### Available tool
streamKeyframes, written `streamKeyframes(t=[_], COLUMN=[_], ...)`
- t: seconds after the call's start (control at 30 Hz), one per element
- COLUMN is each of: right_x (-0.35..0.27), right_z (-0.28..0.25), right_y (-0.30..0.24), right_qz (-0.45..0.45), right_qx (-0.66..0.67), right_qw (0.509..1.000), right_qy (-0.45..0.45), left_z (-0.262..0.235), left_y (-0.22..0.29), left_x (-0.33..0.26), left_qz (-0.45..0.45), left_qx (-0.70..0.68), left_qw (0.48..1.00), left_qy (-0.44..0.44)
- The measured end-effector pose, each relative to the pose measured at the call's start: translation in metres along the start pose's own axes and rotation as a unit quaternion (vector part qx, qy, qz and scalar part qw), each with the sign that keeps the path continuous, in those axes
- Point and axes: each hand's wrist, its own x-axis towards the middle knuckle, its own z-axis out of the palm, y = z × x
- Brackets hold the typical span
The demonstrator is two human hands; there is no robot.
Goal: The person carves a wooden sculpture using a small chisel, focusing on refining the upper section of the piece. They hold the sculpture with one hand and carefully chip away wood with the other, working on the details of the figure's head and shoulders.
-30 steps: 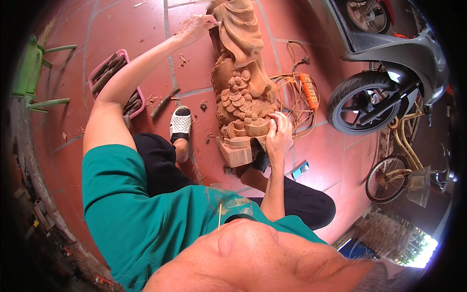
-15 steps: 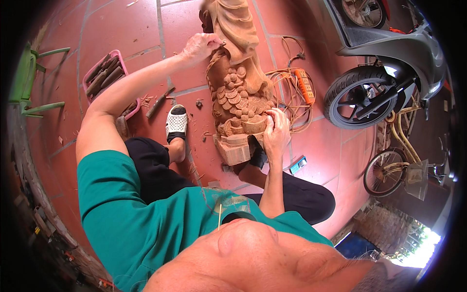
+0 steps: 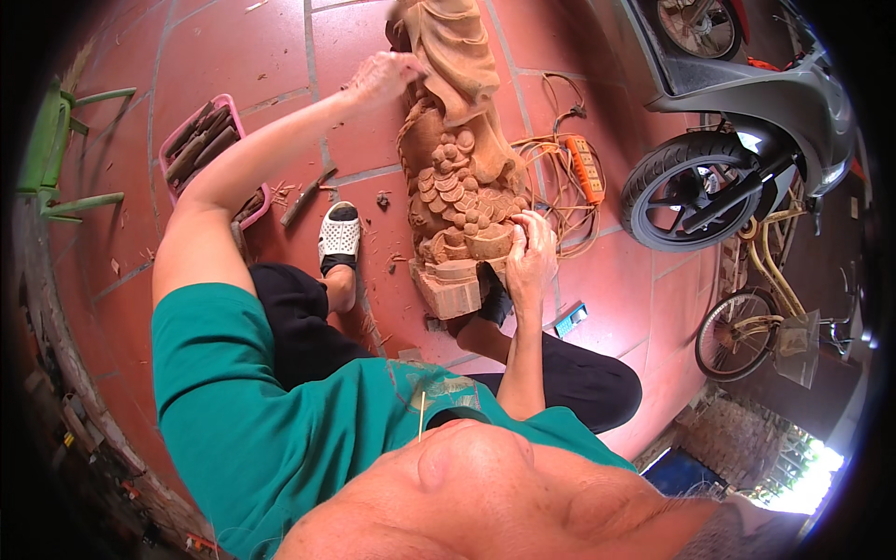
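In front of me a brown wood carving (image 3: 467,201) lies on the floor, with draped folds at its far part and clusters of coin-like discs and round knobs nearer me. My left hand (image 3: 383,79) is by the left edge of the folds, thumb and fingers pinched together; what they hold, if anything, is too small to make out. Against the near right side of the carving, my right hand (image 3: 532,257) grips its edge with bent fingers. The carving's squared base (image 3: 450,291) sits close to my feet.
On the left are a pink basket (image 3: 264,207) of long tools, a loose chisel-like tool (image 3: 308,194) and a green chair (image 3: 56,168). To the right lie an orange power strip (image 3: 585,170) with coiled cord and a blue phone (image 3: 570,320). A motorbike wheel (image 3: 691,191) stands beyond.
My left hand has shifted slightly away from me along the folds, and its wrist has turned. My right hand stays on the carving.
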Motion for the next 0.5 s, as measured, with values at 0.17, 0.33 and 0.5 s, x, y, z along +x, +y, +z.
streamKeyframes(t=[0.17,0.33,0.5], right_x=[0.000,-0.001,-0.002], right_z=[-0.002,-0.001,-0.003], right_y=[0.000,0.000,0.000], right_qz=[-0.014,-0.017,0.004], right_qx=[-0.006,-0.006,-0.005], right_qw=[1.000,1.000,1.000], right_qy=[0.003,0.009,0.004], left_z=[-0.010,-0.002,0.005], left_y=[-0.005,0.017,0.049], left_x=[0.027,0.020,0.007], left_qz=[0.112,0.061,0.166], left_qx=[0.144,0.180,0.107], left_qw=[0.982,0.981,0.980], left_qy=[0.050,-0.045,-0.010])
